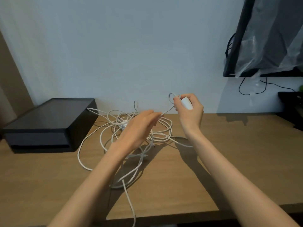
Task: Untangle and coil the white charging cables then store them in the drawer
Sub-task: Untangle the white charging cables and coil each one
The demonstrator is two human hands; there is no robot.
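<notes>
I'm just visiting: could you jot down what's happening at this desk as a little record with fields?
Place: wooden desk against a pale wall
Cables: white cables in a loose tangle mid-desk, one strand trailing off the near edge
Left hand: left hand pinches a strand lifted from the tangle
Right hand: right hand grips a white adapter held above the desk
Storage: black drawer box at the left, a cable reaching its corner
Background: screen under plastic wrap, upper right
Progress: nothing coiled or stored yet
</notes>
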